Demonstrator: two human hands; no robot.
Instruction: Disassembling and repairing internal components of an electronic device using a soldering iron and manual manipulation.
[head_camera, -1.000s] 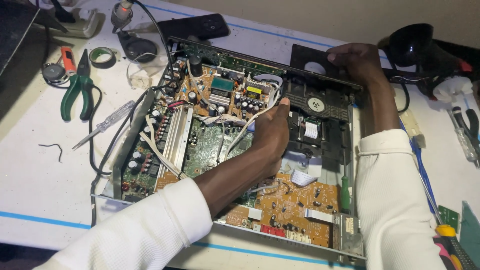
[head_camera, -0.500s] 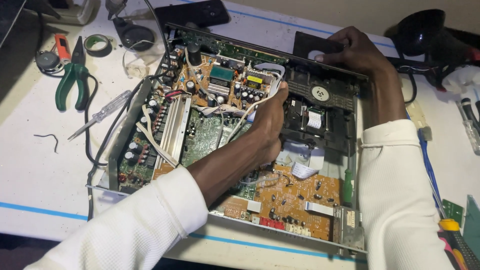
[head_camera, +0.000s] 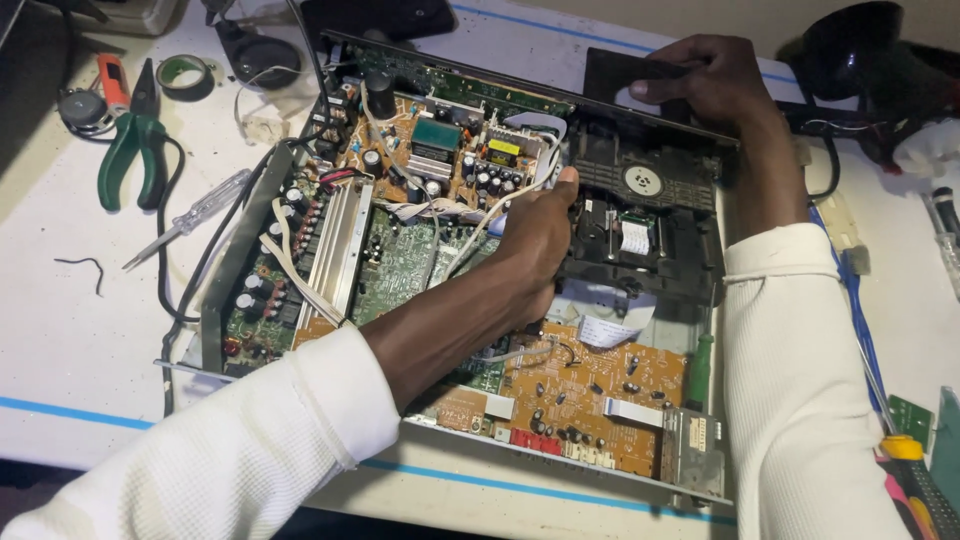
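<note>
An electronics repair workshop, seen from above. A white counter (head_camera: 60, 340), marked with blue tape lines, is carrying an opened metal chassis (head_camera: 230, 270) that is exposing brown and green circuit boards (head_camera: 590, 385), capacitors, ribbon cables and a black disc drive mechanism (head_camera: 640, 220). Hand tools are lying around it: green-handled pliers (head_camera: 130, 150), a clear-handled screwdriver (head_camera: 190, 215), a roll of tape (head_camera: 183, 72) and a loose scrap of black wire (head_camera: 85, 268). More tool handles and a small green board are showing at the right edge, and black equipment is sitting along the far side.
</note>
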